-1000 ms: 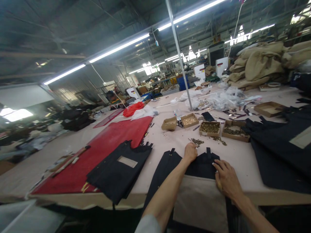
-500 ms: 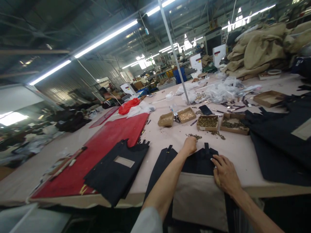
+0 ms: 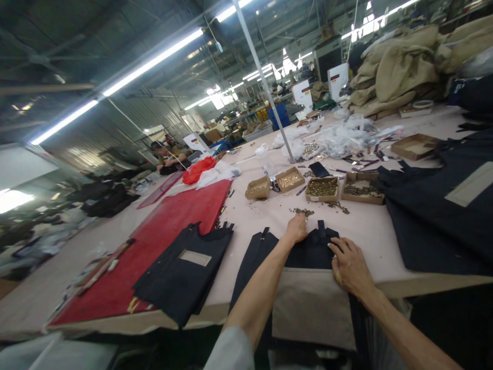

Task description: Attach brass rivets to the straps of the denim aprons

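A dark garment piece with a large grey-tan panel lies at the table's near edge, its lower part hanging over. A dark fabric tab stands out from its top edge. My left hand is closed at that top edge, close to a small pile of metal fasteners; its fingertips are hidden, so what they hold does not show. Over the garment's right edge rests my right hand, fingers stretched and a little apart, touching the dark cloth.
Cardboard boxes of small metal parts stand beyond my hands. To the left, a folded dark garment overlaps a red sheet; another dark garment lies right. A metal pole rises from the table. Far left, a person is visible.
The whole view has shifted slightly, moving the scene a little left. My left hand remains by the fastener pile and my right on the garment's edge, with little change in pose.
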The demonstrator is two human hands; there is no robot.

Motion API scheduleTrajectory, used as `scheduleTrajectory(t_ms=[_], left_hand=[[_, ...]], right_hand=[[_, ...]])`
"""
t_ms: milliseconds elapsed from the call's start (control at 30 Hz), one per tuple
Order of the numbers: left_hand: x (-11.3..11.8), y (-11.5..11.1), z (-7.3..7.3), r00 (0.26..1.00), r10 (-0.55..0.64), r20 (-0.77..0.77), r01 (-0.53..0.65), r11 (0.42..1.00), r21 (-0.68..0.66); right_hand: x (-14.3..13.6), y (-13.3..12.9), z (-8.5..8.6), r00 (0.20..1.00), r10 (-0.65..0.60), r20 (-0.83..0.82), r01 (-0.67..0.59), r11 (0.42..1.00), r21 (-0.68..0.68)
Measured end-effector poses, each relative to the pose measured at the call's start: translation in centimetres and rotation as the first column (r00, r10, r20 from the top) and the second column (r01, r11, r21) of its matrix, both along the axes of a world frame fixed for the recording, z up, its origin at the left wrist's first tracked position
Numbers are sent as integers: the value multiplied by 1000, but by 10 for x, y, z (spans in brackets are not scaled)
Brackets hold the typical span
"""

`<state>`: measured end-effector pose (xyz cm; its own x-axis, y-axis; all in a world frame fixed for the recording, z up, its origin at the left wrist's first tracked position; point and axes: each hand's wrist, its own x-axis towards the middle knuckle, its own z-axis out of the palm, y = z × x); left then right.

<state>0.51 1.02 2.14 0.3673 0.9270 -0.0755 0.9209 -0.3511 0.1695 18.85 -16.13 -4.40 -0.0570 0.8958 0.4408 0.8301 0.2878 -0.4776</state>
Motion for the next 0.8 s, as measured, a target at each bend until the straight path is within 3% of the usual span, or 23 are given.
scheduleTrajectory(t_ms=[133,300,533,800], left_hand=[[5,-22,-4,961,-47,274,47,999,5],[11,-45,-18,885,-1,465,72,988,-135],[16,-40,-28,855,74,513,21,984,-178],[19,-28,-35,801,215,559,-27,946,-324]], right_hand=[[1,0,3,1000,-6,8,6,1000,-10],[2,0,7,1000,-15,-1,15,1000,-16],[1,0,7,1000,-14,-18,13,1000,-17],[1,0,4,1000,-19,-6,19,1000,-15]])
